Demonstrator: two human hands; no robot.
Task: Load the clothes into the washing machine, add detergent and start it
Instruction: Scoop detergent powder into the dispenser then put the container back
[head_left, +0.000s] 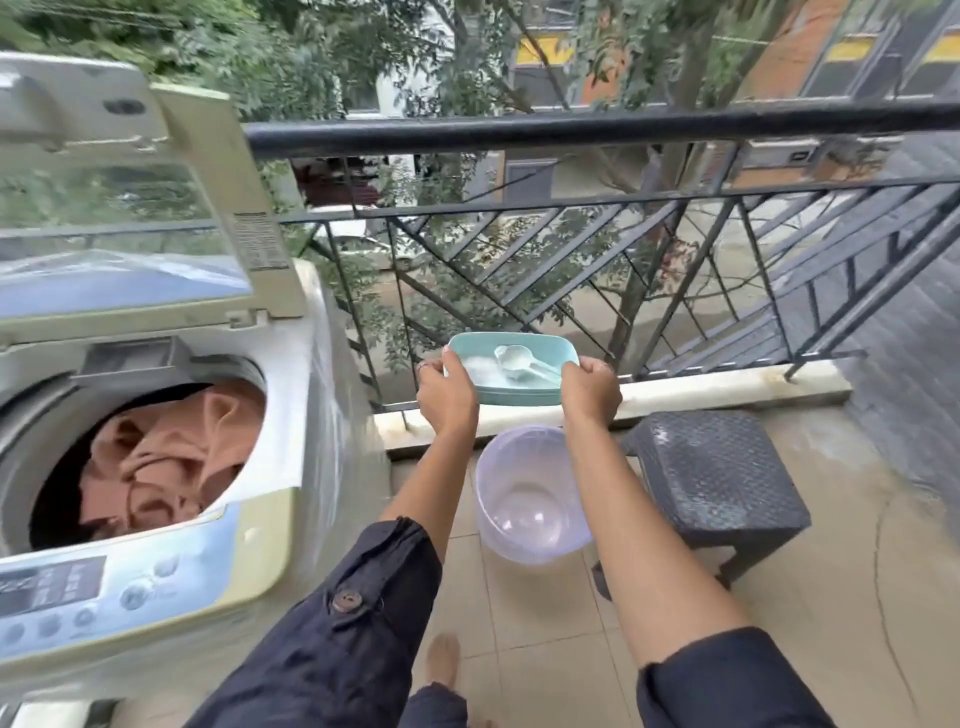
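Scoop (521, 363) in teal tub (514, 397) points its handle toward right hand (592, 391).

Both arms extend forward, forearms bare, wrists straight. The left hand (448, 397) and right hand (592, 392) sit level, backs upward, each gripping one end of the tub (514, 397) with the thumb hooked over its rim.

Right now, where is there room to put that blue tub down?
The top of the wicker stool is bare, right of the lilac bucket. Bare floor tiles lie on the near side of that bucket. The washing machine drum is crowded with peach clothes.
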